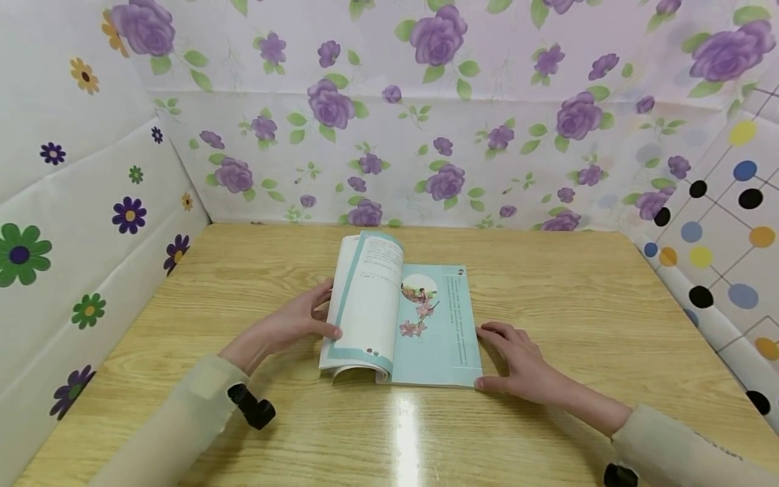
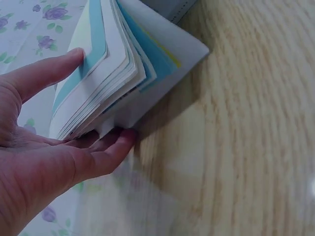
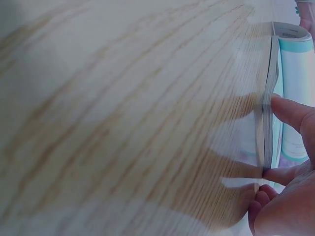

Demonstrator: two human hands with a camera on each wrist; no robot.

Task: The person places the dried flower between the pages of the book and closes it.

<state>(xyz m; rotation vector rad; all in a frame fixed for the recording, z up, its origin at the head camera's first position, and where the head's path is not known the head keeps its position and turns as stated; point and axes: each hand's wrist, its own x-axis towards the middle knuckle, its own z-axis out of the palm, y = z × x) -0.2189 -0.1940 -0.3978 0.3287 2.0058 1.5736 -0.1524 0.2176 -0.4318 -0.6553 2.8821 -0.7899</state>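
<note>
An open book (image 1: 435,352) lies on the wooden table, its right page light blue with pink flowers and a round picture. The left-hand pages, white with a blue border, bulge up from the spine. My left hand (image 1: 295,319) grips this left part, thumb on top of the page and fingers underneath; in the left wrist view the stack of pages (image 2: 106,73) is fanned between them. At the book's right edge is my right hand (image 1: 525,365), its thumb on the lower corner and a finger against the side. The right wrist view shows the page edges (image 3: 267,132) between thumb and finger.
The wooden table (image 1: 566,291) extends around the book on all sides. Behind it hangs a cloth with purple roses (image 1: 328,105). A flower-print sheet (image 1: 128,215) covers the left side and a dotted one (image 1: 700,296) the right. A black wrist camera (image 1: 252,407) sits on the left sleeve.
</note>
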